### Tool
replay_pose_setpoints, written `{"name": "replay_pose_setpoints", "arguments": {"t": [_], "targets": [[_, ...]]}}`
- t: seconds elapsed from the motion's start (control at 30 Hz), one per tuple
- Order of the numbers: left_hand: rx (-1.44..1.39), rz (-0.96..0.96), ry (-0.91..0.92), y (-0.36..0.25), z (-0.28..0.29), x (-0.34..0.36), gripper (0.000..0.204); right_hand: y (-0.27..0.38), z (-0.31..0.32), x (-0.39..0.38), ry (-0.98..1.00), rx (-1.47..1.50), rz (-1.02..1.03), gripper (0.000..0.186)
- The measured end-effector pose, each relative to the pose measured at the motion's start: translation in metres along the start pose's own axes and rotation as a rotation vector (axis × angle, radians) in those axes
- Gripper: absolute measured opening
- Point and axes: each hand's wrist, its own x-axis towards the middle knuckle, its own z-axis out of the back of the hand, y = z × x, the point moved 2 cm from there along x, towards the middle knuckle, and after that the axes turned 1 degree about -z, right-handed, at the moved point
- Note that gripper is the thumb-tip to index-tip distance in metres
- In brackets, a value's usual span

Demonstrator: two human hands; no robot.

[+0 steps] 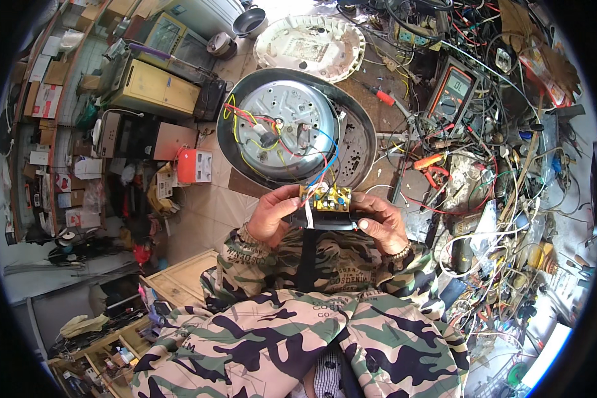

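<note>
My left hand (272,219) and my right hand (385,225) grip a dark plastic module (335,224) at either end, just above my camouflage-clad lap. A yellowish circuit board (325,198) with small components sits on the module. Red, blue, yellow and white wires run from it into a round metal appliance base (278,99) lying inside a larger oval dark-rimmed housing (358,119) beyond my hands.
A white plastic cover (308,43) lies behind the appliance. On the right are a multimeter (450,96), orange-handled pliers (430,161) and tangled cables (511,192). At left stand loaded shelves (53,106), a yellow cabinet (159,86) and an orange-and-white box (194,166).
</note>
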Motion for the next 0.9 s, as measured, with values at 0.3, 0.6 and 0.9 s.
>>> {"name": "replay_pose_setpoints", "arguments": {"t": [0.3,0.6,0.9], "targets": [[0.133,-0.050,0.044,-0.008,-0.002,0.004,0.036,-0.005,0.003,0.004,-0.011,0.018,0.015,0.054],[0.175,-0.054,0.014,-0.016,-0.006,0.004,0.035,-0.005,0.005,0.011,0.002,0.011,-0.001,0.054],[0.220,-0.064,0.017,-0.018,-0.007,0.006,0.036,0.001,0.004,0.012,0.013,0.030,-0.013,0.053]]}}
